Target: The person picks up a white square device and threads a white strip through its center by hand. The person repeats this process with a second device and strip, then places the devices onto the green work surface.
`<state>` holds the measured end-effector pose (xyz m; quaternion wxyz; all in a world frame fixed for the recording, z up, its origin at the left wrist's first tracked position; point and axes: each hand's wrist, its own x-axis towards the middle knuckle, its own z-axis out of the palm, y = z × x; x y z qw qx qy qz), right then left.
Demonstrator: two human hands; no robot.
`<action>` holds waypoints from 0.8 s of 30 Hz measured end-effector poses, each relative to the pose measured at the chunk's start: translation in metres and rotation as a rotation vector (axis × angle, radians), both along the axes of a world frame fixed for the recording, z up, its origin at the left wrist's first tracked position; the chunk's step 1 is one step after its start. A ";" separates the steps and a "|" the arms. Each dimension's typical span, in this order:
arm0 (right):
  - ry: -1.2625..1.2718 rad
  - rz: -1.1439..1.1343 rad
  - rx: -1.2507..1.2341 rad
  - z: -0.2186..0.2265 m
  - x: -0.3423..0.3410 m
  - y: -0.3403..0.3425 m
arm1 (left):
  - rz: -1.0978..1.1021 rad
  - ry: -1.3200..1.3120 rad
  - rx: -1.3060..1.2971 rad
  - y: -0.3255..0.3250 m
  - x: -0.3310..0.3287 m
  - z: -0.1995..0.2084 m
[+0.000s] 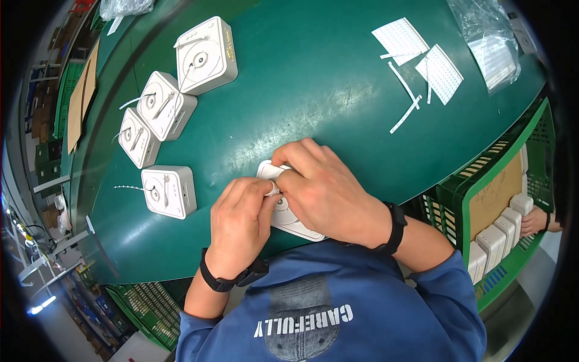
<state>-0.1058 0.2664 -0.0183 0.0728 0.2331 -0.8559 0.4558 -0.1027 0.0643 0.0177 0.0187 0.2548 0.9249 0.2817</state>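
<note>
A white box-shaped device (291,222) with a round dial on its face, like a small record player, lies at the table's near edge under both my hands. My left hand (236,218) pinches thumb and forefinger together over its face, by a small white piece (273,189). From the right, my right hand (329,194) reaches across the device, thumb and index tips meeting the left fingertips, its other fingers bent by the far edge. Their grip hides much of the face, and what lies between the right fingertips is hidden.
Several similar white devices (169,192) with thin cords stand at left on the green table (301,72). White label sheets (399,40) and loose strips lie far right, by a clear plastic bag (491,51). A green crate (467,208) at right holds white devices; another person's hand (534,221) touches them.
</note>
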 end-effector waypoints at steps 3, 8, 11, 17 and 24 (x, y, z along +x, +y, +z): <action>0.093 -0.085 0.028 -0.004 0.010 -0.006 | 0.002 -0.004 -0.024 0.003 -0.006 0.007; 0.195 -0.169 0.117 -0.005 0.021 -0.016 | -0.106 -0.081 -0.099 0.002 -0.012 0.022; 0.182 -0.149 0.160 -0.001 0.022 -0.018 | 0.006 -0.290 -0.152 0.002 -0.011 0.034; -0.060 -0.157 -0.081 -0.003 0.019 -0.010 | 0.231 -0.965 0.519 -0.014 -0.013 0.035; -0.179 -0.136 -0.176 -0.002 0.015 -0.001 | 0.163 -0.772 0.953 -0.027 0.010 0.009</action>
